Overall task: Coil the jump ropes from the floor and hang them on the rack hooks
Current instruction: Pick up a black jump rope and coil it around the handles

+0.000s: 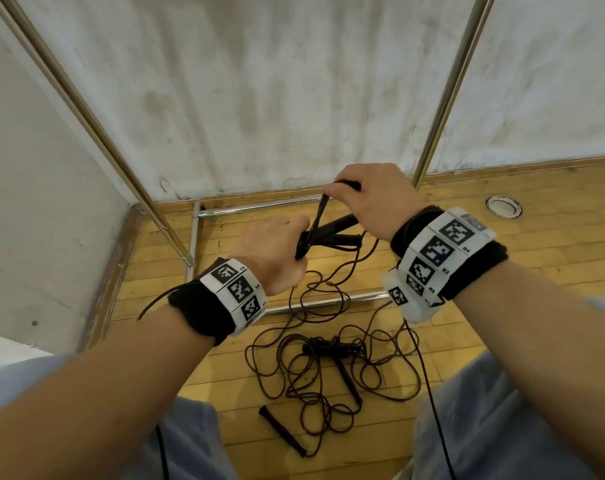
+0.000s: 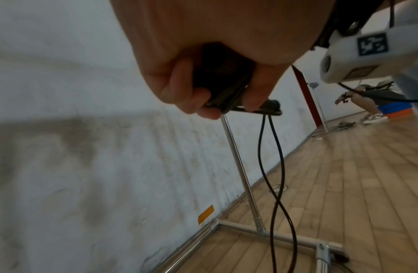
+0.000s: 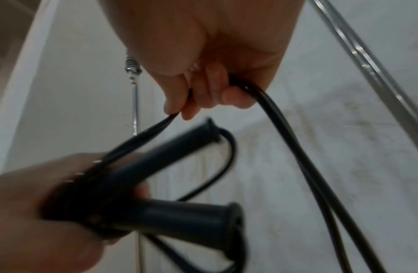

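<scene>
left hand [image 1: 271,252] fisted round both handles [image 3: 179,218] of a jump rope [image 1: 332,233], right hand [image 1: 370,199] just above pinching its cord. only the head view showed the other ropes [image 1: 325,362] tangled on the floor [image 1: 502,237]

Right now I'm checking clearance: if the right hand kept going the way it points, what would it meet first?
Probably the rack's bottom rail by the wall; the right hand, gripping the rope cord, points forward and down toward it. Depth is unclear.
</scene>
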A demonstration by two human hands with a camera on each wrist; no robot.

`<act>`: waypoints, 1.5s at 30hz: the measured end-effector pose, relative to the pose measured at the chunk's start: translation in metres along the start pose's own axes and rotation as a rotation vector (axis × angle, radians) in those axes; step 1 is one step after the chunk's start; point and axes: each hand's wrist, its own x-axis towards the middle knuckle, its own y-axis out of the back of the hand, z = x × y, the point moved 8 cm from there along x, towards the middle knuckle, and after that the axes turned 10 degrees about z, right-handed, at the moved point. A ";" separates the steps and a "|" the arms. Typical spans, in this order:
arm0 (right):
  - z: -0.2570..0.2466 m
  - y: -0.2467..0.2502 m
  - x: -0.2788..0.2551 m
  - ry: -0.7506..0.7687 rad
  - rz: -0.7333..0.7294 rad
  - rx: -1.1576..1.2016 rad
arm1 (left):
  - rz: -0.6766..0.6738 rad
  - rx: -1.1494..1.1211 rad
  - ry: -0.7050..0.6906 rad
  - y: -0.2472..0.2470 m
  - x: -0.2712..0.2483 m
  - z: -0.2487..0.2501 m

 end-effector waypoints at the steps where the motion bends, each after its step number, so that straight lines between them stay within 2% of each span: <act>1: 0.005 0.003 0.002 -0.020 -0.013 0.002 | 0.005 -0.029 -0.017 0.003 -0.001 0.003; 6: 0.023 0.006 0.010 -0.118 -0.106 0.161 | -0.013 -0.127 -0.087 0.012 -0.005 0.012; 13: 0.038 -0.009 0.007 -0.186 -0.230 0.333 | -0.009 -0.327 -0.059 0.031 -0.009 0.020; 16: 0.037 -0.022 0.008 -0.199 -0.244 0.370 | 0.063 -0.490 0.057 0.043 -0.006 0.014; 20: 0.030 -0.041 -0.004 -0.180 -0.192 0.343 | 0.188 -0.650 0.175 0.057 -0.005 0.009; 25: 0.007 -0.078 -0.032 -0.349 -0.283 0.568 | 0.308 -0.796 0.415 0.060 0.001 -0.015; 28: -0.002 -0.079 -0.034 -0.403 -0.259 0.596 | 0.317 -0.855 0.474 0.057 0.007 -0.024; 31: 0.001 -0.074 -0.033 -0.446 -0.200 0.505 | 0.241 -0.802 0.423 0.051 0.012 -0.023; 33: 0.003 -0.066 -0.029 -0.396 -0.139 0.394 | 0.215 -0.745 0.392 0.050 0.013 -0.023; 37: -0.003 -0.053 -0.025 -0.275 -0.055 0.364 | 0.283 -0.684 0.359 0.054 0.015 -0.029; 41: -0.010 -0.060 -0.028 -0.178 -0.165 0.149 | 0.285 -0.426 0.284 0.049 0.018 -0.033; 45: -0.009 -0.062 -0.033 -0.196 -0.260 0.113 | 0.214 -0.309 0.332 0.032 0.020 -0.053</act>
